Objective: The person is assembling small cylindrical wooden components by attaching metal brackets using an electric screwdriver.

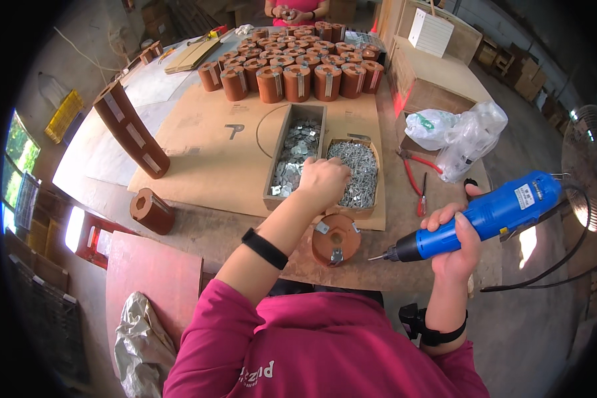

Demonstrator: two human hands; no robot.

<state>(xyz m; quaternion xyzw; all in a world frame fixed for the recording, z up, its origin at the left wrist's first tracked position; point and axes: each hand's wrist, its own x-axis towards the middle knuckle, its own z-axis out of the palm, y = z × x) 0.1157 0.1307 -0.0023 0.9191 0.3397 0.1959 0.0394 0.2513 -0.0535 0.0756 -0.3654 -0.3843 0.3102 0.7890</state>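
Note:
My left hand point(324, 178) reaches between a long grey tray point(279, 140) of small flat metal plates point(290, 174) and a carton point(351, 213) of screws point(359, 162). Its fingers are bent downward over the screws, with their tips hidden. In my right hand point(452, 237) is a blue corded electric screwdriver point(494, 213), its bit pointing left. Just left of the bit, a reddish-brown cylinder point(321, 248) stands on the table near my body. Metal plates sit on its top around a central hole, one of them point(337, 256) on the near side.
Several reddish-brown cylinders point(269, 85) with metal strips crowd the table's far side. A joined column point(131, 129) stands left, near a lying cylinder point(154, 211). Red-handled pliers point(414, 174) and plastic bags point(467, 136) lie right. A co-worker's hands point(292, 14) show beyond.

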